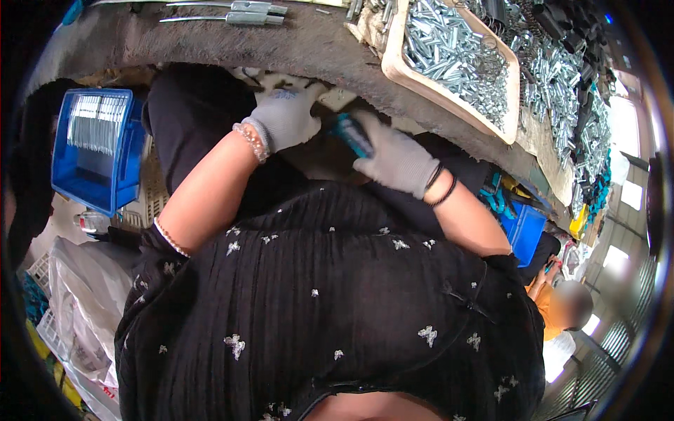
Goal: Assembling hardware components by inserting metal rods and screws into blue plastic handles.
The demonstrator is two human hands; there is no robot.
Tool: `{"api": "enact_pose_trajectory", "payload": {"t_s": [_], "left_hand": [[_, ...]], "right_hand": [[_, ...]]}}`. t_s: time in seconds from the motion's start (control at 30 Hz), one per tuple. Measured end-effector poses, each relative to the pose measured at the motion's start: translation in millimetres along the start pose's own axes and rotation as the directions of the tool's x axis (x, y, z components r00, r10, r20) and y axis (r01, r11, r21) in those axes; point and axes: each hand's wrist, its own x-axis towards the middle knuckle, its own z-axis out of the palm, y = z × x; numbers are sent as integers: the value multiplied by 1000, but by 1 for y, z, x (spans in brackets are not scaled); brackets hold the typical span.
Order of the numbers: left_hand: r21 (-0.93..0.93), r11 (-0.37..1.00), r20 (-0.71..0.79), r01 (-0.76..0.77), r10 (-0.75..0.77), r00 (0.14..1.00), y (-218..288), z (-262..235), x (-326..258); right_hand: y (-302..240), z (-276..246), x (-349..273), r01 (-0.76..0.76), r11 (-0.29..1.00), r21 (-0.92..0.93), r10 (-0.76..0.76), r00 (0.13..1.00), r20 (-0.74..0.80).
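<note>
At the bottom of the frame a black dress (330, 309) with small white flowers is seen, and just above it, in the middle of the frame, two grey-gloved hands are held close together below the table edge. A small blue tool (351, 135) is gripped in the right hand (397, 160), while the left hand (286, 116) is curled just beside it, though what it holds cannot be told. Farther up, a dark worn table (210, 45) is seen with a tan tray (456, 59) of shiny metal pins at the upper right, two metal parts (239, 12) at the top, and a blue bin (95, 147) at the left.
</note>
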Motion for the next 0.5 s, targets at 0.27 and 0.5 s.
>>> {"api": "enact_pose_trajectory", "payload": {"t_s": [0.27,0.5], "left_hand": [[200,960,274,-196,137,952,46,32,42],[96,945,320,-311,267,909,20,83,62]], "right_hand": [[17,19,43,-76,914,-399,122,988,92],[32,38,42,-65,951,-301,147,955,259]]}}
